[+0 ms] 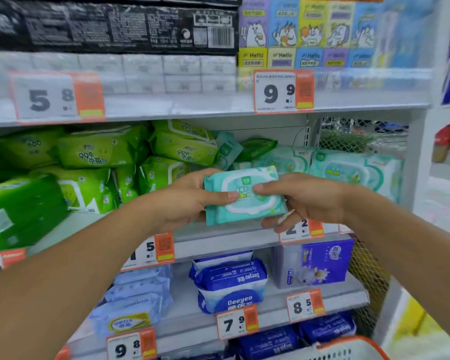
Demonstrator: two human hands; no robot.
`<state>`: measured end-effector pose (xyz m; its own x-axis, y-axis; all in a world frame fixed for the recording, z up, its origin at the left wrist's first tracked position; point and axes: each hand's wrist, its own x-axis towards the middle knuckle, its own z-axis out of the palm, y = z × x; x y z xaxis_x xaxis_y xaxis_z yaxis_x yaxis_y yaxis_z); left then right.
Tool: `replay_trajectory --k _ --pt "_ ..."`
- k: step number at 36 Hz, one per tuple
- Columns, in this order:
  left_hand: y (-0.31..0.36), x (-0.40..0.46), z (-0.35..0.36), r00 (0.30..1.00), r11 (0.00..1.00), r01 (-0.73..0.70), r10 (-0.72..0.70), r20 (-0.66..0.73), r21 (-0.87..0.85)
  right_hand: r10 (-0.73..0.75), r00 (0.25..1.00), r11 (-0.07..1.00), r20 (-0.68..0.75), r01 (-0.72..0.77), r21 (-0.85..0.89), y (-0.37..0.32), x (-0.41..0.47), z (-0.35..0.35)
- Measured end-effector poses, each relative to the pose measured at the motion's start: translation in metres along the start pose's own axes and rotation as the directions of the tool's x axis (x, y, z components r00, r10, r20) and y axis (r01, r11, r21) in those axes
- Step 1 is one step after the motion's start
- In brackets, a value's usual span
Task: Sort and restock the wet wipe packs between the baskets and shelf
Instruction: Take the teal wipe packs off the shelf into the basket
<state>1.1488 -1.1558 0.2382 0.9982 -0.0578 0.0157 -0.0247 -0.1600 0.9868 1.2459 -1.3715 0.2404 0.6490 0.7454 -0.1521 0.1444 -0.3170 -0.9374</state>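
A teal wet wipe pack (244, 194) with a white flap is held in front of the middle shelf (218, 237). My left hand (190, 198) grips its left edge, thumb across the front. My right hand (304, 201) grips its right side, thumb on the flap. Behind it, more teal packs (356, 170) lie on the shelf at the right, and green packs (102, 152) are piled at the left. A white basket with an orange rim (348, 345) shows at the bottom right.
Blue wipe packs (231, 281) and a purple box (325, 261) sit on the lower shelf. Tissue packs and colourful boxes (307, 29) fill the top shelf. Price tags (283, 92) line the shelf edges. A wire mesh panel (366, 271) closes the right end.
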Motion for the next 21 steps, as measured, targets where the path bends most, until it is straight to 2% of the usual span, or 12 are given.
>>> replay_trajectory --k 3,5,7,8,10,11,12,14,15,17,19,21 --pt "-0.001 -0.011 0.005 0.947 0.969 0.157 -0.203 0.248 0.192 0.128 0.973 0.99 0.191 -0.115 -0.078 0.021 -0.012 -0.004" --pt "-0.003 -0.011 0.007 0.934 0.915 0.15 -0.255 0.25 0.373 0.256 0.928 0.945 0.272 -0.181 -0.271 0.038 -0.015 -0.005" --pt "-0.002 0.0 0.003 0.993 0.906 0.083 -0.111 0.044 0.416 0.296 0.93 0.876 0.218 -0.174 -0.449 0.046 -0.01 -0.003" --pt "-0.003 0.007 -0.004 0.993 0.893 0.041 0.011 -0.114 0.448 0.221 0.966 0.878 0.136 -0.136 -0.459 0.045 -0.005 -0.003" --pt "-0.003 0.023 -0.025 0.884 0.793 0.049 0.248 -0.396 0.607 -0.036 0.992 0.926 -0.117 -0.011 -0.377 0.03 0.009 -0.003" --pt "-0.003 0.029 -0.034 0.838 0.721 0.135 0.283 -0.466 0.68 -0.162 0.956 0.933 -0.243 0.069 -0.353 0.02 0.018 -0.004" --pt "-0.002 0.032 -0.041 0.829 0.64 0.245 0.251 -0.499 0.728 -0.263 0.91 0.915 -0.322 0.128 -0.383 0.009 0.029 -0.005" --pt "-0.004 0.036 -0.046 0.864 0.517 0.417 0.03 -0.503 0.747 -0.354 0.86 0.85 -0.367 0.132 -0.51 -0.007 0.058 -0.009" --pt "-0.005 0.037 -0.045 0.872 0.495 0.455 -0.08 -0.483 0.741 -0.328 0.874 0.83 -0.359 0.085 -0.551 -0.01 0.073 -0.01" --pt "-0.011 0.044 -0.041 0.887 0.539 0.455 -0.206 -0.413 0.708 -0.202 0.927 0.792 -0.317 -0.036 -0.609 -0.012 0.101 -0.008" --pt "-0.022 0.052 -0.041 0.886 0.514 0.463 -0.233 -0.402 0.722 -0.139 0.965 0.724 -0.222 -0.054 -0.687 -0.01 0.126 -0.001" --pt "-0.031 0.06 -0.044 0.873 0.389 0.487 -0.197 -0.446 0.782 -0.107 0.984 0.698 -0.145 -0.03 -0.715 -0.008 0.149 0.009"
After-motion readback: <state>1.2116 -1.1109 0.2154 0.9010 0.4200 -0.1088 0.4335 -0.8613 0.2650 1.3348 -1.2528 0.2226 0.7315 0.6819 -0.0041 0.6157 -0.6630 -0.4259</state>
